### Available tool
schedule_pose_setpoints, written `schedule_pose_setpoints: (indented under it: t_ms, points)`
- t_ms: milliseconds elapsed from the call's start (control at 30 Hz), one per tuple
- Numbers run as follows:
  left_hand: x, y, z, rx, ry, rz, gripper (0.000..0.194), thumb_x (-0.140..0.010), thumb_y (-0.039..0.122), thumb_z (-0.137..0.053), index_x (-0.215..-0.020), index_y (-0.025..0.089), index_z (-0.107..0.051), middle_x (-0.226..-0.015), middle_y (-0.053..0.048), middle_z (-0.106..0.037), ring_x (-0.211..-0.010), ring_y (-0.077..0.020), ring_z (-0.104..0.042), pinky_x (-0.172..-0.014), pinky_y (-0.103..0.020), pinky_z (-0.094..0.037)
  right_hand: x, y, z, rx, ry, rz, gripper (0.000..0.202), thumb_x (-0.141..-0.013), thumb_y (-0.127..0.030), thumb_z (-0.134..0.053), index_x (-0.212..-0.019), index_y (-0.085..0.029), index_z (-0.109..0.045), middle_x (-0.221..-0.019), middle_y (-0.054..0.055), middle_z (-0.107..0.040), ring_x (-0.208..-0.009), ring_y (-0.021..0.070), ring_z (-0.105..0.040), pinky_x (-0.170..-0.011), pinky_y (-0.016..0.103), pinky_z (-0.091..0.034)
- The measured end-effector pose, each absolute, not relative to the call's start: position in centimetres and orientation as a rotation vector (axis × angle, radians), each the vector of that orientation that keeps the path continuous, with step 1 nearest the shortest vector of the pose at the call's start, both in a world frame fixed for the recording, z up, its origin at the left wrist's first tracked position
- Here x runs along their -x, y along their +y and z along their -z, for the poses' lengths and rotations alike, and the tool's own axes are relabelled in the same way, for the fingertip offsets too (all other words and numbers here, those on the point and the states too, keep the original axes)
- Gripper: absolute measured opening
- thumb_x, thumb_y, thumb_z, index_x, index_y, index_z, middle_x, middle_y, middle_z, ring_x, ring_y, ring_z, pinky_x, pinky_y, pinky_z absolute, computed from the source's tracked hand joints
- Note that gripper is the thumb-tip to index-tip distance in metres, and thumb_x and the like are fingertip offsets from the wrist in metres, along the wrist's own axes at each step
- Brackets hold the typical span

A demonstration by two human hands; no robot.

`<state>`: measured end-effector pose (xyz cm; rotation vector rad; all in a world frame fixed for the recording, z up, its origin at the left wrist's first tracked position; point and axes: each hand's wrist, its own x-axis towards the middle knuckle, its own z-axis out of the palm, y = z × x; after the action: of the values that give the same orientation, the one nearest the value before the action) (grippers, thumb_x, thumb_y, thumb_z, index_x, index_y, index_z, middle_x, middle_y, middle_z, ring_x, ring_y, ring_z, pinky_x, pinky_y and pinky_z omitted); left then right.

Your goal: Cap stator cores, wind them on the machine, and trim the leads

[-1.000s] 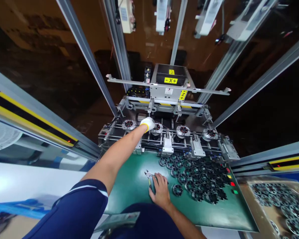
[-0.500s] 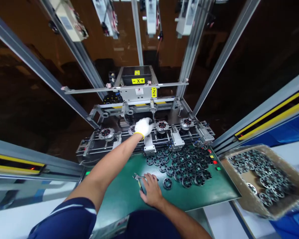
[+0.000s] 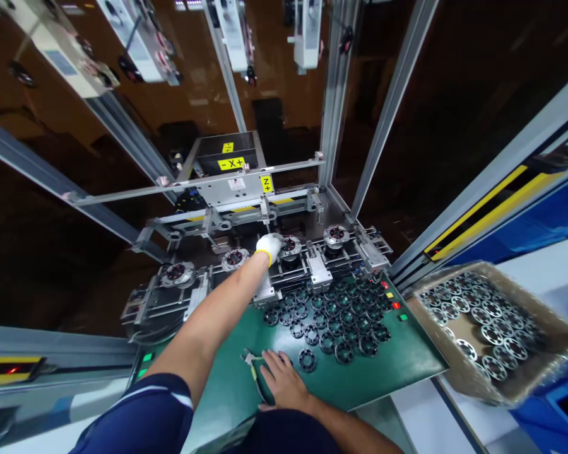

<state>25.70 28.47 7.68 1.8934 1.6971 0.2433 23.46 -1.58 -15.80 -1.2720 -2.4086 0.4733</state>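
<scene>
Ring (image 3: 289,244) with a dark centre, on the third of four metal holders (image 3: 292,254) from the left. At its left edge, gloved left hand (image 3: 269,244), fingers curled, tips hidden; grip impossible to tell. Best, judging by the pose, to steady by the rim and keep level. Face upward; round, so no long axis. On the green table (image 3: 397,366), bare right hand (image 3: 284,383), fingers loosely spread, beside pliers (image 3: 254,373); nose pointing away and slightly left, long axis roughly front to back.
</scene>
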Motion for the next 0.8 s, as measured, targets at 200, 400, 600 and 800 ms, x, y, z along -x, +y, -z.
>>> schedule_pose_setpoints:
  t_ms: [200, 400, 600, 800]
  points:
    - [-29.1, 25.9, -8.6, -2.214, 1.561, -0.3, 0.043, -0.097, 0.039, -0.063, -0.135, 0.02, -0.058, -0.145, -0.012, -0.055, -0.134, -0.0302, -0.052, -0.112, -0.056, -0.045, -22.7, -1.6, 16.8, 1.287, -2.374, -0.335, 0.073, -0.092, -0.07, -0.055, -0.13, -0.008, -0.062, -0.147, 0.025, -0.054, -0.14, 0.0348, -0.049, -0.114, 0.049, -0.043]
    - [-38.4, 27.7, -8.9, -2.217, 1.393, -0.05, 0.036, -0.095, 0.044, -0.066, -0.118, 0.016, -0.066, -0.124, -0.01, -0.068, -0.115, -0.0257, -0.065, -0.1, -0.049, -0.054, -21.6, -0.9, 18.2, 1.338, -2.354, -0.202, 0.029, -0.102, -0.033, -0.051, -0.114, -0.013, -0.068, -0.138, 0.019, -0.064, -0.13, 0.028, -0.06, -0.106, 0.044, -0.052]
    - [-41.2, 28.9, -7.1, -2.036, 1.42, -0.014, 0.032, -0.095, 0.039, -0.068, -0.118, 0.017, -0.066, -0.115, -0.008, -0.069, -0.103, -0.0223, -0.069, -0.087, -0.04, -0.059, -20.6, -0.2, 19.1, 1.382, -2.314, -0.199, 0.022, -0.102, -0.027, -0.052, -0.098, -0.018, -0.071, -0.134, 0.011, -0.069, -0.121, 0.0234, -0.065, -0.1, 0.038, -0.057]
    - [-41.6, 26.5, -6.5, -2.005, 1.346, -0.252, 0.036, -0.099, 0.039, -0.061, -0.126, 0.016, -0.062, -0.123, -0.01, -0.067, -0.103, -0.0217, -0.068, -0.088, -0.043, -0.06, -21.0, -0.4, 18.5, 1.384, -2.316, -0.257, 0.021, -0.101, -0.023, -0.052, -0.101, -0.017, -0.072, -0.133, 0.013, -0.069, -0.124, 0.0239, -0.063, -0.101, 0.04, -0.057]
